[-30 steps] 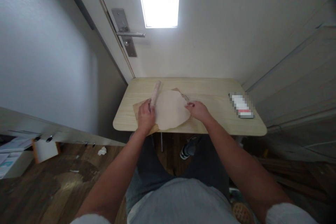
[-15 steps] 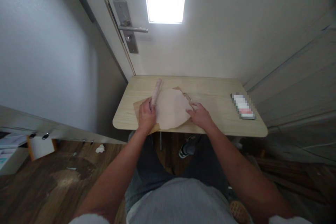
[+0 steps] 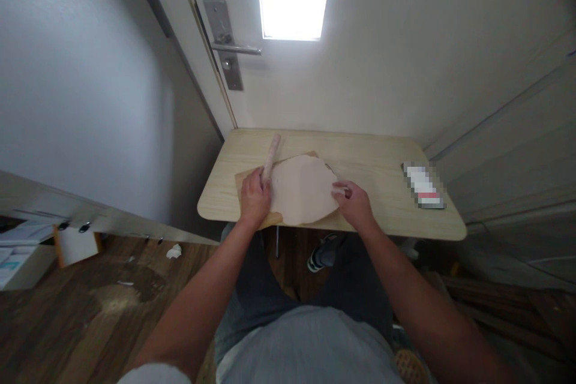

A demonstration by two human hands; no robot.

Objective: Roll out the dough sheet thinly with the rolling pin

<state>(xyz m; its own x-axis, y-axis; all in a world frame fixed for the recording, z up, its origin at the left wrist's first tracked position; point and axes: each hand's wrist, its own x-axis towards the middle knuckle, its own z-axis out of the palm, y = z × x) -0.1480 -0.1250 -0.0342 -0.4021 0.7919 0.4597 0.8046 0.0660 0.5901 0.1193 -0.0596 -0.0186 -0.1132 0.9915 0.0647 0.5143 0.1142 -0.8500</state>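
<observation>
A thin, roundish pale sheet (image 3: 302,189), like rolled-out dough, lies over a brown sheet or board (image 3: 245,181) whose edges show at the left and back. My left hand (image 3: 255,199) is closed around the near end of a pale rolling pin (image 3: 272,155), which points away toward the door, beside the sheet's left edge. At the sheet's right edge, my right hand (image 3: 353,201) pinches the rim between thumb and fingers. A dark curved line peeks out at the sheet's back right; I cannot make out what it is.
The light wooden table (image 3: 382,159) stands against a white door with a metal handle (image 3: 236,49). A phone with a blurred screen (image 3: 423,186) lies at the table's right end. Crumpled paper (image 3: 174,251) is on the floor to the left.
The pale sheet has spread toward the right and now covers most of the curved strip seen there earlier. My right hand has shifted along its edge. The view has turned slightly left.
</observation>
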